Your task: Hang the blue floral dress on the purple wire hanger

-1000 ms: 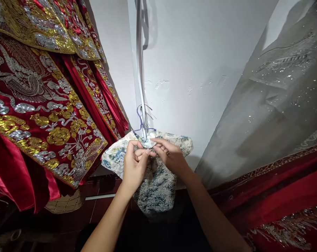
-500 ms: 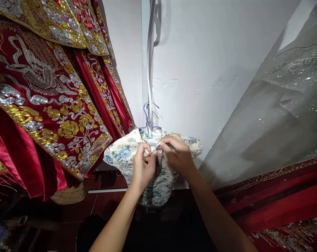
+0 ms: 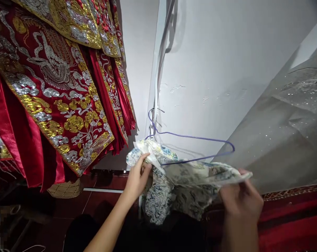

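Note:
A small white garment (image 3: 174, 182) with a blue and yellow floral print hangs half off a purple wire hanger (image 3: 195, 138), which is hooked by the wall. My left hand (image 3: 137, 176) pinches the garment's left shoulder near the hanger's neck. My right hand (image 3: 242, 199), blurred by motion, is closed on the garment's right side and has drawn it off the hanger's right end, which stands bare.
Red robes (image 3: 50, 87) with gold and silver embroidery hang close on the left. Grey sequined fabric (image 3: 287, 122) drapes on the right over a red cloth (image 3: 292, 224). A white wall (image 3: 213, 59) is behind. Dark floor lies below.
Both hands were together at the garment's collar. Now my right hand has swung right, pulling the garment's right side off the hanger and baring the wire.

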### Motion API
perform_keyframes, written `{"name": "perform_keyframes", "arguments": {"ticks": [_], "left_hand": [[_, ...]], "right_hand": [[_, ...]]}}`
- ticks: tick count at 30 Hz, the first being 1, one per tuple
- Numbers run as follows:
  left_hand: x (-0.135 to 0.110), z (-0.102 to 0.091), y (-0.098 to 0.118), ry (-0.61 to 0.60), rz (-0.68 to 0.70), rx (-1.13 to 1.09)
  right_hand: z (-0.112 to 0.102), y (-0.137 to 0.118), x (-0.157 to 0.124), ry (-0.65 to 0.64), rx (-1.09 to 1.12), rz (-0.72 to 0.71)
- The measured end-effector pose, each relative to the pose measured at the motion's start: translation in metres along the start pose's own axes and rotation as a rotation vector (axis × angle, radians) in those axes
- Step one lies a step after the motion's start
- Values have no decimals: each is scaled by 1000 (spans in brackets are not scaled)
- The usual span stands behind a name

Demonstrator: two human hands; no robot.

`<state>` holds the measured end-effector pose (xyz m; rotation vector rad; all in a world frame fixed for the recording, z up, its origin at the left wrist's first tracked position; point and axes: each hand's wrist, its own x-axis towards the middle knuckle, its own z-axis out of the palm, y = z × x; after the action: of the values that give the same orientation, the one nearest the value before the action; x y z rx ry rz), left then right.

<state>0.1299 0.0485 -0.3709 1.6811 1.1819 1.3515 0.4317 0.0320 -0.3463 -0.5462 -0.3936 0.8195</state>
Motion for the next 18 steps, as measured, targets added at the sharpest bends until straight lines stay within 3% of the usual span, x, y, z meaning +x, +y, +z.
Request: {"name": "perform_keyframes", "arguments": {"ticks": [3, 7, 10, 14, 18], "left_hand": [[32, -9, 4, 115, 42, -99], [50, -13, -2, 136, -55, -378], [33, -24, -15, 219, -160, -577], [-8, -53, -36, 400, -341, -933], [-41, -63, -33, 517, -466, -1082]], "right_hand": [[-44, 22, -17, 59, 236, 180], [-70, 52, -44, 20, 136, 417], [-66, 66, -55, -74, -92, 524], [-50, 89, -66, -145, -419, 499], [-29, 127, -93, -364, -598, 623]]}}
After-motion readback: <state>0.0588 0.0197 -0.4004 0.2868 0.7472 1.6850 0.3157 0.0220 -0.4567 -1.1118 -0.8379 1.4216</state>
